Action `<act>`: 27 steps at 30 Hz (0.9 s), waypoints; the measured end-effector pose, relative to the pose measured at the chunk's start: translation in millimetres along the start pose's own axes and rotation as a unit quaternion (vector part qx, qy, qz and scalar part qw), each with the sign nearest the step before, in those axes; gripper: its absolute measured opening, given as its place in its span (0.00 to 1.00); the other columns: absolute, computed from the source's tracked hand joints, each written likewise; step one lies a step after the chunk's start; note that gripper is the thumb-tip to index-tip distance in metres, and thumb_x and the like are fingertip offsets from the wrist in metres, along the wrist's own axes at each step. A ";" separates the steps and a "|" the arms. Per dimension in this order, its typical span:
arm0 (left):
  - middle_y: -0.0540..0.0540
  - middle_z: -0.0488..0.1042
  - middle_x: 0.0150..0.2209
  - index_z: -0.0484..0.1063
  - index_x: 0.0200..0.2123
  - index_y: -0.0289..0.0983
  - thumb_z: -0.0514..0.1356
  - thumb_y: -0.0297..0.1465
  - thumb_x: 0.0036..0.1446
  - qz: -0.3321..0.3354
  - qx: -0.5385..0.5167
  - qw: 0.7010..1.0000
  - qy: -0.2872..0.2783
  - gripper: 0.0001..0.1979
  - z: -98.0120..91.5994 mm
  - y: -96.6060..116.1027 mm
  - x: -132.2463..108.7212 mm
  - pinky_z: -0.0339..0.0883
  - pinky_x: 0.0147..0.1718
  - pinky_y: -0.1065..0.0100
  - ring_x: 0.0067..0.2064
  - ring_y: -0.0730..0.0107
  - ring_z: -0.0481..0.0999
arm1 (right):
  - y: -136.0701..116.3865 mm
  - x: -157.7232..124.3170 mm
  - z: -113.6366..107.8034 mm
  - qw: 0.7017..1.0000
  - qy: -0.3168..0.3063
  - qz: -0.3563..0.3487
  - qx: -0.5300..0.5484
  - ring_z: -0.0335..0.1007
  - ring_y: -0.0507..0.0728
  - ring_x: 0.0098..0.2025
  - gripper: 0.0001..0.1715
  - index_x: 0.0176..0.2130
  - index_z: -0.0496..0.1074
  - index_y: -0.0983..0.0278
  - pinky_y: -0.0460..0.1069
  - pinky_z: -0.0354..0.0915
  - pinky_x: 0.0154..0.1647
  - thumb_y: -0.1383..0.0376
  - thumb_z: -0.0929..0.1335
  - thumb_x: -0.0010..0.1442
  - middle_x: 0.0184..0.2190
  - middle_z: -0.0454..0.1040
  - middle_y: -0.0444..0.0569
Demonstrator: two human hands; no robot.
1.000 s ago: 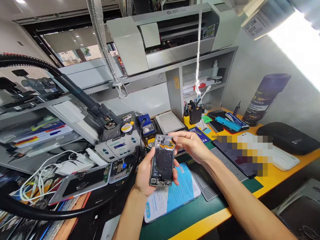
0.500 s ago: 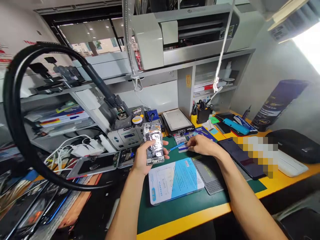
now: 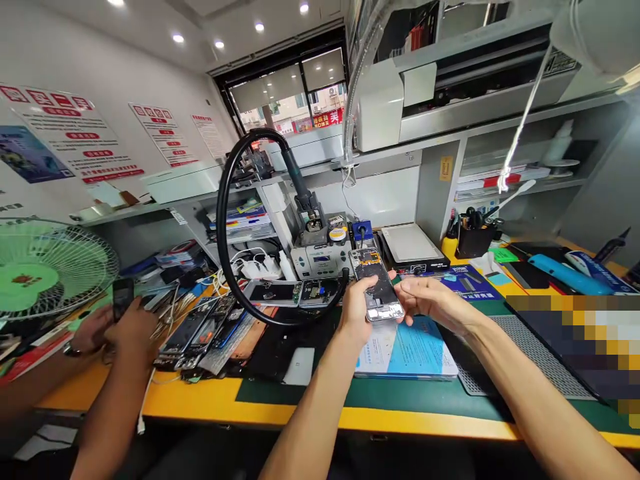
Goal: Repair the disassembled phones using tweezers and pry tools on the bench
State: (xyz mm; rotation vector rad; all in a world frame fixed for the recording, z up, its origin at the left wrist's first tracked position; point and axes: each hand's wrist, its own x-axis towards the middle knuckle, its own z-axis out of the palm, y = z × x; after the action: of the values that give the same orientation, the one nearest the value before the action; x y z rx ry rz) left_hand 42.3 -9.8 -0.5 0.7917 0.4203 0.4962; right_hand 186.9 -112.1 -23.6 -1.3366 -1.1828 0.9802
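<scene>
My left hand is closed round an opened smartphone, thumb across its exposed insides and fingers behind. Bare parts and an orange flex strip show near the phone's top. Close by the phone's right edge is my right hand, fingertips drawn together; whether they pinch something small I cannot make out. Beneath both hands lies a blue and white box on the green mat. A grey perforated pad rests under my right forearm.
A black hose loops up left of my hands, beside a soldering station. Opened phones lie further left. At far left another person's hands hold a dark phone, near a green fan. A black pen holder stands back right.
My view has swung left, bringing the fan and the other person into sight. My right hand has come from the blue tool on the mat to the phone's edge. My left still holds the phone.
</scene>
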 end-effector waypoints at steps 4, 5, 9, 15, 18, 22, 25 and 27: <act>0.35 0.83 0.42 0.79 0.47 0.27 0.58 0.34 0.58 0.051 -0.047 0.996 0.048 0.19 -9.1 7.6 -70.1 0.78 0.38 0.63 0.35 0.62 0.82 | -3.4 0.9 2.3 0.997 -0.001 -0.006 -0.072 0.78 0.61 0.34 0.32 0.39 0.75 0.69 0.53 0.71 0.33 0.43 0.62 0.65 0.34 0.80 0.60; 0.35 0.82 0.45 0.79 0.47 0.28 0.60 0.32 0.58 0.083 -0.061 0.990 0.094 0.18 -15.1 10.8 -92.1 0.78 0.39 0.62 0.36 0.62 0.82 | -5.7 1.6 6.4 0.995 0.004 -0.012 -0.102 0.78 0.61 0.35 0.31 0.38 0.76 0.69 0.52 0.71 0.33 0.45 0.63 0.65 0.34 0.80 0.59; 0.36 0.80 0.52 0.77 0.52 0.34 0.62 0.27 0.55 0.193 -0.058 0.938 0.281 0.20 -54.0 26.2 -168.6 0.80 0.33 0.59 0.36 0.58 0.83 | -16.5 10.6 54.9 0.969 -0.024 -0.048 -0.243 0.79 0.62 0.38 0.20 0.37 0.80 0.65 0.52 0.69 0.39 0.52 0.67 0.64 0.37 0.82 0.54; 0.39 0.80 0.53 0.74 0.56 0.37 0.61 0.24 0.53 0.215 -0.048 0.904 0.367 0.25 -101.8 29.1 -213.2 0.81 0.33 0.60 0.37 0.57 0.83 | -13.6 44.5 158.3 0.901 -0.073 -0.076 -0.420 0.76 0.69 0.48 0.07 0.33 0.78 0.70 0.62 0.64 0.56 0.70 0.75 0.51 0.40 0.81 0.59; 0.40 0.80 0.53 0.73 0.56 0.38 0.62 0.23 0.51 0.181 -0.050 0.911 0.367 0.27 -105.6 19.8 -221.3 0.81 0.32 0.60 0.37 0.57 0.83 | -4.4 53.6 177.7 0.887 -0.088 -0.096 -0.444 0.75 0.62 0.49 0.03 0.34 0.77 0.66 0.60 0.65 0.56 0.72 0.71 0.59 0.42 0.80 0.52; 0.36 0.79 0.52 0.72 0.56 0.35 0.63 0.23 0.50 0.163 -0.055 0.916 0.361 0.27 -100.3 11.4 -227.6 0.80 0.29 0.59 0.35 0.57 0.82 | -0.4 47.7 174.4 0.893 -0.091 -0.116 -0.425 0.75 0.63 0.45 0.13 0.28 0.75 0.63 0.56 0.64 0.52 0.79 0.66 0.54 0.37 0.81 0.54; 0.34 0.79 0.52 0.73 0.53 0.32 0.64 0.24 0.50 0.149 -0.051 0.921 0.356 0.24 -98.0 7.0 -228.1 0.80 0.30 0.57 0.35 0.56 0.82 | -11.5 29.7 159.8 0.913 -0.058 -0.106 -0.389 0.75 0.62 0.41 0.10 0.30 0.73 0.64 0.56 0.65 0.48 0.75 0.66 0.57 0.34 0.79 0.55; 0.33 0.79 0.52 0.74 0.51 0.30 0.65 0.26 0.50 0.133 -0.047 0.932 0.334 0.22 -98.4 1.6 -224.8 0.80 0.33 0.56 0.36 0.56 0.82 | -23.3 11.5 148.8 0.931 -0.027 -0.089 -0.353 0.74 0.61 0.37 0.10 0.33 0.72 0.65 0.54 0.67 0.43 0.69 0.63 0.64 0.32 0.77 0.54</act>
State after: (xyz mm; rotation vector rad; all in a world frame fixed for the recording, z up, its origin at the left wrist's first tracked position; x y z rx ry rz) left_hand -191.6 -80.5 -23.1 0.5709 0.9191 1.0408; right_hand 40.7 -74.7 -16.7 -1.7137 -1.7618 0.4616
